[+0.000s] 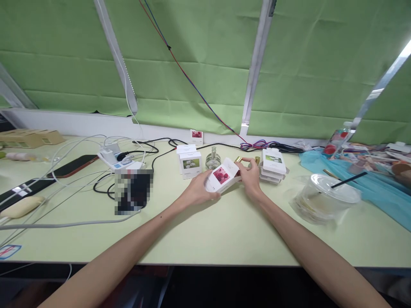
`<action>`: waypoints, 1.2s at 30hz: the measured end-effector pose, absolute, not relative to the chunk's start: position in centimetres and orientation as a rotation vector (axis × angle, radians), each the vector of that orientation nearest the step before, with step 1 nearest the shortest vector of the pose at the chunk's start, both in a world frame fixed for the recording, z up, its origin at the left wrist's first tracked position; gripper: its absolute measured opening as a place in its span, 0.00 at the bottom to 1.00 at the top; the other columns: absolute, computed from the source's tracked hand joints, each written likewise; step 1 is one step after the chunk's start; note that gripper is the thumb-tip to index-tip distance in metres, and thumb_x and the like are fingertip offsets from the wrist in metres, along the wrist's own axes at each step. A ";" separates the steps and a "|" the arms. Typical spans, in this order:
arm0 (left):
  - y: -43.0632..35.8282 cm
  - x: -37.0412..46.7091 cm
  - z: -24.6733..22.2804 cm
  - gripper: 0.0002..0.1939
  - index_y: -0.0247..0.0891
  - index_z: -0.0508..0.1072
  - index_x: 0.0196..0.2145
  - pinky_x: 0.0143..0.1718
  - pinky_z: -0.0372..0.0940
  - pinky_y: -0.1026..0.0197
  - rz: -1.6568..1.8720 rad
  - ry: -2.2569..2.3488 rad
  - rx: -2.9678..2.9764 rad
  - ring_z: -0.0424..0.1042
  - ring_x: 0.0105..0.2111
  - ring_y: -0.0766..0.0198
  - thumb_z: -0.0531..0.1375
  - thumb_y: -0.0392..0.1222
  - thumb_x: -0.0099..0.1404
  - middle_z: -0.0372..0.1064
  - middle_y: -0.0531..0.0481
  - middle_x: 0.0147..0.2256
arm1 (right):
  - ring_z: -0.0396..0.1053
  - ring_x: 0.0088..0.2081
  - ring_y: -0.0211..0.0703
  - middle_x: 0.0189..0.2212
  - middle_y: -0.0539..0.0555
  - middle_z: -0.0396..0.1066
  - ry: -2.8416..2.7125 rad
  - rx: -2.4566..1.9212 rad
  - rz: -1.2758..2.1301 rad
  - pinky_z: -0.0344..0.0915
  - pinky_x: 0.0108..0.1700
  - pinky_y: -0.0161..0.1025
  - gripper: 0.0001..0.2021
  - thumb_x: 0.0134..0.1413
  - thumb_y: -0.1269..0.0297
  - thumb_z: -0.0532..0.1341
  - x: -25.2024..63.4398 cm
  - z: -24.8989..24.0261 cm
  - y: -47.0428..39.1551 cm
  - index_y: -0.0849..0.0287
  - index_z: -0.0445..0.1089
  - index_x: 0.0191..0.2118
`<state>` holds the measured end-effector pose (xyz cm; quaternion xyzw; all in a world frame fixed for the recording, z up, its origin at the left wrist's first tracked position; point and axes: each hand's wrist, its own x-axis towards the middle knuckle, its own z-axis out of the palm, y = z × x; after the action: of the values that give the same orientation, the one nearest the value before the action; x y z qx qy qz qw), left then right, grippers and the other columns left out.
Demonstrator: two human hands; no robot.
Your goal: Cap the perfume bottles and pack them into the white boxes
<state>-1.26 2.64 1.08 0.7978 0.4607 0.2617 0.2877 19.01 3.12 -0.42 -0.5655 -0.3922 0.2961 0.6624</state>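
Observation:
My left hand [199, 189] is wrapped round a white perfume box [221, 176] with a red flower picture, tilted up to the right above the table. At its right end the thumb and fingers of my right hand [251, 177] are closed on the box; a dark red patch shows between them, partly hidden. Gold caps [238, 159] show just behind the right hand, their bottles mostly hidden. Behind the box stands a clear glass perfume bottle [212, 159]. White boxes with a white-flower picture [192, 166] stand to the left.
Flattened white cartons [272, 164] are stacked at the right. A lidded plastic cup with a straw [330, 196] stands nearer, beside a blue plastic sheet [369, 179]. Leftward lie a power strip [120, 162], cables and a phone [75, 166]. A small red-flower box [196, 136] stands by the wall.

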 end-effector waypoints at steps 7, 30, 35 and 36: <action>2.5 -1.4 1.2 0.40 0.40 0.69 0.59 0.42 0.70 0.58 0.691 1.235 2.103 0.73 0.49 0.50 0.71 0.47 0.48 0.73 0.46 0.52 | 0.70 0.21 0.48 0.18 0.49 0.72 -0.913 -1.280 0.696 0.60 0.18 0.35 0.25 0.44 0.56 0.66 19.1 -0.2 3.1 0.57 0.69 0.50; 2.9 -1.5 0.6 0.42 0.40 0.70 0.61 0.36 0.72 0.59 0.729 1.192 1.988 0.76 0.38 0.55 0.72 0.47 0.47 0.76 0.46 0.45 | 0.66 0.16 0.45 0.16 0.47 0.70 -0.954 -1.269 0.749 0.57 0.14 0.36 0.23 0.45 0.58 0.64 19.5 -0.7 3.5 0.58 0.70 0.49; 2.8 -1.4 0.7 0.43 0.39 0.69 0.62 0.31 0.71 0.61 0.727 1.188 1.938 0.75 0.35 0.57 0.72 0.46 0.48 0.76 0.45 0.44 | 0.65 0.16 0.45 0.18 0.48 0.72 -0.951 -1.284 0.723 0.57 0.15 0.38 0.25 0.45 0.56 0.64 19.4 -0.7 3.5 0.58 0.69 0.51; 2.8 -1.4 0.7 0.43 0.39 0.68 0.62 0.29 0.70 0.61 0.719 1.186 1.920 0.75 0.35 0.57 0.72 0.46 0.48 0.76 0.45 0.44 | 0.65 0.16 0.45 0.18 0.48 0.72 -0.950 -1.288 0.715 0.58 0.15 0.38 0.24 0.46 0.55 0.64 19.4 -0.8 3.5 0.58 0.70 0.50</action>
<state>-1.40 2.75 0.70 0.7508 0.4637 0.2812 0.3772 19.43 3.51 -0.75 -0.5646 -0.4163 0.3135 0.6401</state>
